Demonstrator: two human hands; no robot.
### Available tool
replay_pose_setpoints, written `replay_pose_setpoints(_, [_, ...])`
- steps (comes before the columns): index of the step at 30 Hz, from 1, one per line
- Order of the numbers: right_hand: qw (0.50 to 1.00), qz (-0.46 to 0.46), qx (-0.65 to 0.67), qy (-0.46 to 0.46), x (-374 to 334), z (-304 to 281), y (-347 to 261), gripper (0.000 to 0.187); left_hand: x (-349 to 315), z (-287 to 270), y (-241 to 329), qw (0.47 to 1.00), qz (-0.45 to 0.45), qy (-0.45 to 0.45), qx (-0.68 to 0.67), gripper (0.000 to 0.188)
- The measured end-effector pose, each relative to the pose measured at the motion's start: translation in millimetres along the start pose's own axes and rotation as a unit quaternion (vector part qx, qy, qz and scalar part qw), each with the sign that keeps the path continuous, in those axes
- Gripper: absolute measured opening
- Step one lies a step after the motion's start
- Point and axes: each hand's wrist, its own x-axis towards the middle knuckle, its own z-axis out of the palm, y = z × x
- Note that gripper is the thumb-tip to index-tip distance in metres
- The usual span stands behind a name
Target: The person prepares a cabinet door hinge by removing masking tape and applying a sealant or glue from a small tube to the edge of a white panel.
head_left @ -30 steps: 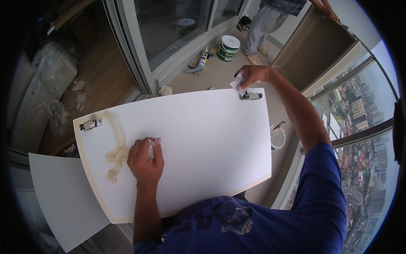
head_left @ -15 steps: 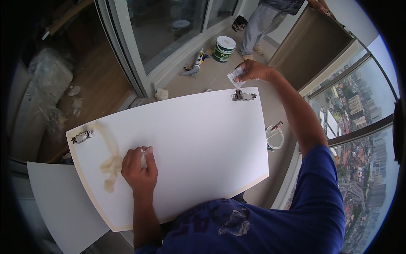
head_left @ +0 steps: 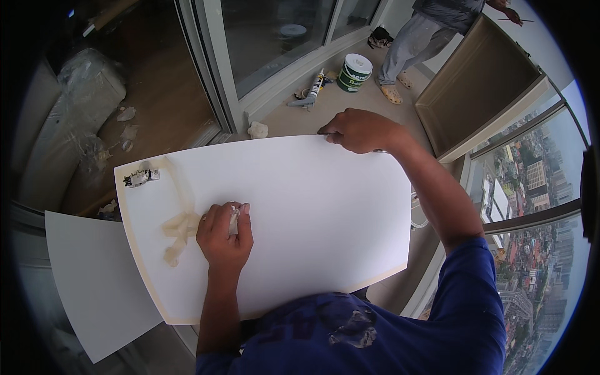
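Note:
A white panel (head_left: 300, 244), like a cabinet door, lies in front of me with tan tape along its edges. My left hand (head_left: 225, 237) rests on it, closed around a crumpled white wad (head_left: 234, 220). A loose twist of masking tape (head_left: 181, 231) lies on the panel beside that hand. At the far left corner sits a metal hinge (head_left: 142, 178). My right hand (head_left: 359, 131) is at the far edge towards the right, fingers bent down onto it. The hand covers the second hinge, and the crumpled white cloth seen in it earlier is hidden now.
On the floor beyond stand a green-and-white bucket (head_left: 354, 72) and a caulking gun (head_left: 312, 90). A person (head_left: 415, 47) stands beside a brown cabinet box (head_left: 478, 87). Another white panel (head_left: 94, 281) leans at left. Windows (head_left: 537, 181) line the right; a white crumpled lump (head_left: 257, 130) lies past the panel.
My right hand has come down from beyond the panel onto its far edge, covering the right hinge. My left hand keeps its place on the panel. The whole view has shifted slightly.

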Motion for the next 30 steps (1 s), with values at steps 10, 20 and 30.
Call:
replay_pose_setpoints(10, [0.994, -0.059, -0.026, 0.092, 18, 24, -15, 0.026, -2, -3, -4, 1.0, 0.006, 0.007, 0.014, 0.009])
replay_pose_setpoints(20, [0.985, 0.136, 0.075, -0.079, -41, -16, 114, 0.046, -2, -4, 0, 1.0, 0.013, -0.003, -0.026, 0.008])
replay_pose_setpoints(30, [0.957, 0.111, 0.268, -0.007, -34, 15, 132, 0.042, -2, -5, 2, 1.0, -0.002, -0.008, -0.009, 0.007])
